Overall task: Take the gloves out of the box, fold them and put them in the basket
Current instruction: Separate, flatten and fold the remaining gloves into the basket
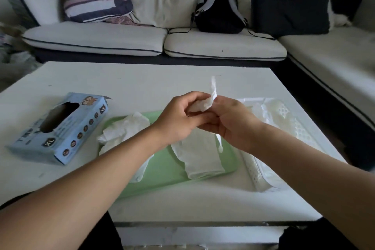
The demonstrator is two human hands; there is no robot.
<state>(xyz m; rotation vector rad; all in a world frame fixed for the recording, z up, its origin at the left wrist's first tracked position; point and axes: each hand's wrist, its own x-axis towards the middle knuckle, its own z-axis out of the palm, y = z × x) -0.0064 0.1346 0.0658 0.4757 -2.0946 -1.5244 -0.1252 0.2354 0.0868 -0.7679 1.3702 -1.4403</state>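
Nearest me, a flattened glove (199, 158) lies on the green mat (168, 170), hanging partly out of my raised hands as far as I can tell; whether it is one piece with the bundle above I cannot say. More crumpled gloves (125, 130) sit at the mat's left edge, partly under my left forearm.

Above the mat my left hand (178, 119) and right hand (229, 122) meet, both curled and pinching a folded white glove bundle (205, 103), one loose end sticking upward. I judge this as mid-fold. To do it well I would keep the left pinch fixed as an anchor, tuck the upright end down with the right thumb, and press the air out so it does not spring open.

The white basket (284, 119) waits just right of the mat, some white material already inside. The blue box (60, 128) lies left, opening upward. The table (142, 79) runs on beyond.
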